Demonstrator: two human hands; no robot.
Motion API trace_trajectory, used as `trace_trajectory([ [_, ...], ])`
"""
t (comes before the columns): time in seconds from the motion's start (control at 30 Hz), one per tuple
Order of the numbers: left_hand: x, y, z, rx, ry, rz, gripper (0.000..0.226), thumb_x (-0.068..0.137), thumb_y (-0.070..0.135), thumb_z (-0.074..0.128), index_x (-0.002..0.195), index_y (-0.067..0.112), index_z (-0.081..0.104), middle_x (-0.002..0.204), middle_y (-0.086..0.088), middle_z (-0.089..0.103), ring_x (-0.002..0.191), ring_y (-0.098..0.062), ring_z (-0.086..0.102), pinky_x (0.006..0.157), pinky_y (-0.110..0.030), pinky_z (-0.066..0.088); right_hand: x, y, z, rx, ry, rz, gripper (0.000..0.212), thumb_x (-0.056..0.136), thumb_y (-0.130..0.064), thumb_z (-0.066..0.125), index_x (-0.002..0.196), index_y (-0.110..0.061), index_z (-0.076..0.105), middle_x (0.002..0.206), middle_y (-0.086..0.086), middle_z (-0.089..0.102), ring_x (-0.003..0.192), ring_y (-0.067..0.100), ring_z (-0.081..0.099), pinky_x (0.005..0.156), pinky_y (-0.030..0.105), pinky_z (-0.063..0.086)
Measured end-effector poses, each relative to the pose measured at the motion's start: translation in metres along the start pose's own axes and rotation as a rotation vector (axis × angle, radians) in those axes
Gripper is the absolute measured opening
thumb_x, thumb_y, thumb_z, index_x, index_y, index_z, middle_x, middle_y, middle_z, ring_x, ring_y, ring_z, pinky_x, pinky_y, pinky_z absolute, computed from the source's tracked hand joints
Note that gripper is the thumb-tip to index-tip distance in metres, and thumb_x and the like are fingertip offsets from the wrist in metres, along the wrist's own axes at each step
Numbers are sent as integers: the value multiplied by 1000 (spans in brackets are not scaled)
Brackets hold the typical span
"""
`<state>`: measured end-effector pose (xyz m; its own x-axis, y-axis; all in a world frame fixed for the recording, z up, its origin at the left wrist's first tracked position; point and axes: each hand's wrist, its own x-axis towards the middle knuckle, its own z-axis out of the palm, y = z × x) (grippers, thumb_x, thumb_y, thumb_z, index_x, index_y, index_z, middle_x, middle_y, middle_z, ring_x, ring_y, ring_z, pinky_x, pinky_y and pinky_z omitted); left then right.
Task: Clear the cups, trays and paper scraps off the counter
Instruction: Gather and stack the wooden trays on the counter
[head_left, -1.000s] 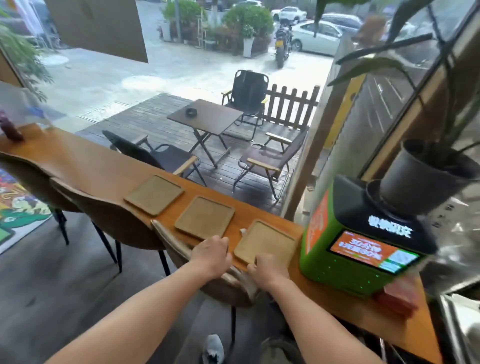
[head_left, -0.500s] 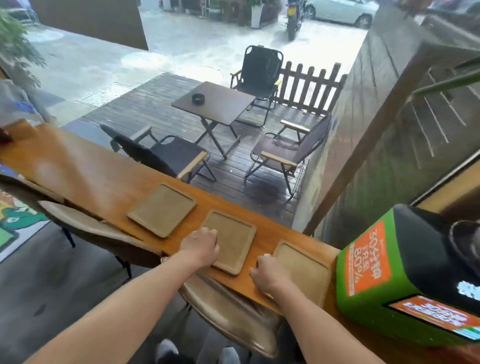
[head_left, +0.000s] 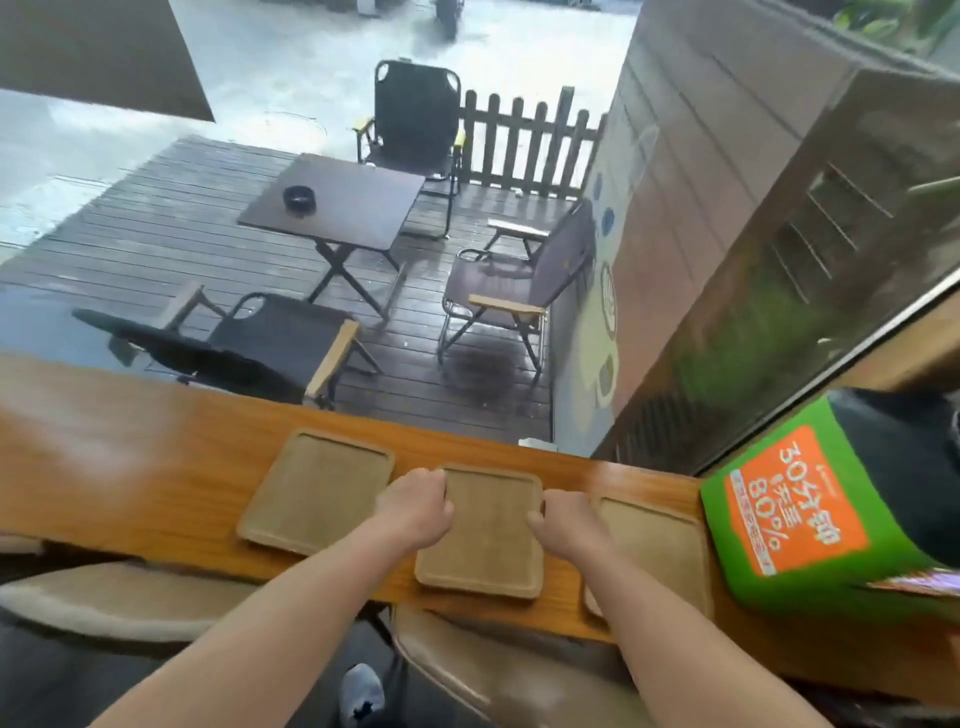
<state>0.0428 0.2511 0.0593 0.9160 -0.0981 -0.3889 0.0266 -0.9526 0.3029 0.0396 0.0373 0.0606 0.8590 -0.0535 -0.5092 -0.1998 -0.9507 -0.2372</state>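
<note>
Three empty tan rectangular trays lie in a row on the wooden counter (head_left: 130, 467). The left tray (head_left: 317, 491) lies untouched. My left hand (head_left: 415, 506) grips the left edge of the middle tray (head_left: 485, 535), and my right hand (head_left: 563, 522) grips its right edge. That tray's near end juts slightly past the counter's front edge. The right tray (head_left: 654, 545) lies just beyond my right hand, partly hidden by my forearm. No cups or paper scraps are visible.
A green and black box (head_left: 810, 514) with an orange label stands on the counter at the right. Beige chair backs (head_left: 119, 597) sit under the counter's front edge. Behind the glass is a deck with a table (head_left: 337, 208) and folding chairs.
Both hands shifted from the front edges of the middle and right trays onto the two sides of the middle tray. The view tilted down and moved closer to the counter.
</note>
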Motion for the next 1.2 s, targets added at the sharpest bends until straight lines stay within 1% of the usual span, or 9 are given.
trace_trajectory([
  [0.07, 12, -11, -2, 13, -11, 15, 28, 96, 31, 43, 113, 15, 58, 113, -6, 62, 98, -28, 61, 80, -42, 56, 3, -9, 3, 37, 11, 32, 31, 94, -42, 47, 107, -18, 61, 102, 3, 64, 88, 23, 62, 76, 39, 55],
  [0.17, 24, -20, -1, 35, -41, 29, 29, 96, 30, 42, 115, 15, 57, 113, -7, 62, 96, -28, 61, 75, -40, 55, 3, -12, 14, 81, 23, 70, 33, 94, -44, 48, 112, -19, 59, 104, 1, 65, 89, 20, 62, 76, 38, 54],
  [0.3, 36, -19, 12, 37, -109, 35, 27, 95, 27, 43, 113, 14, 58, 111, -6, 62, 94, -27, 61, 72, -39, 54, 3, -3, 28, 75, 8, 106, 26, 96, -43, 49, 107, -22, 60, 92, -5, 61, 77, 11, 58, 66, 31, 51],
  [0.4, 43, -17, 23, 48, -141, 38, 28, 95, 28, 44, 115, 14, 57, 112, -7, 62, 97, -28, 61, 77, -41, 55, 11, 6, 33, 59, -15, 120, 23, 96, -41, 48, 98, -21, 59, 90, -3, 62, 79, 15, 59, 72, 36, 55],
  [0.47, 47, -17, 31, 40, -152, 20, 26, 95, 29, 45, 114, 15, 56, 111, -7, 61, 97, -28, 61, 79, -42, 55, 19, 12, 37, 37, -28, 118, 21, 96, -40, 47, 95, -22, 58, 87, -4, 60, 75, 13, 57, 67, 33, 53],
  [0.57, 53, -19, 43, 14, -154, -19, 26, 95, 31, 47, 114, 17, 55, 111, -5, 62, 98, -27, 61, 82, -43, 55, 35, 18, 46, 11, -8, 99, 22, 97, -41, 48, 103, -21, 56, 94, -4, 59, 77, 12, 55, 60, 29, 45],
  [0.83, 55, -33, 85, -82, -68, -222, 41, 97, 42, 52, 125, 13, 43, 122, -8, 52, 109, -30, 57, 81, -42, 53, 61, 28, 86, 73, 57, 187, 39, 93, -40, 56, 124, -17, 48, 119, 4, 54, 101, 22, 58, 69, 30, 45],
  [1.0, 49, -26, 101, -174, -129, -342, 50, 98, 44, 53, 134, 10, 46, 135, -11, 48, 122, -31, 50, 97, -42, 48, 59, 31, 110, 176, 8, 266, 57, 92, -43, 59, 137, -13, 42, 133, 8, 48, 118, 25, 51, 91, 36, 48],
  [1.2, 55, -19, 101, -575, -143, -629, 65, 90, 41, 69, 140, 7, 44, 139, -15, 46, 125, -32, 51, 103, -46, 49, 65, 20, 116, 507, -24, 479, 75, 87, -50, 64, 145, -12, 35, 148, 13, 35, 135, 32, 37, 103, 43, 41],
])
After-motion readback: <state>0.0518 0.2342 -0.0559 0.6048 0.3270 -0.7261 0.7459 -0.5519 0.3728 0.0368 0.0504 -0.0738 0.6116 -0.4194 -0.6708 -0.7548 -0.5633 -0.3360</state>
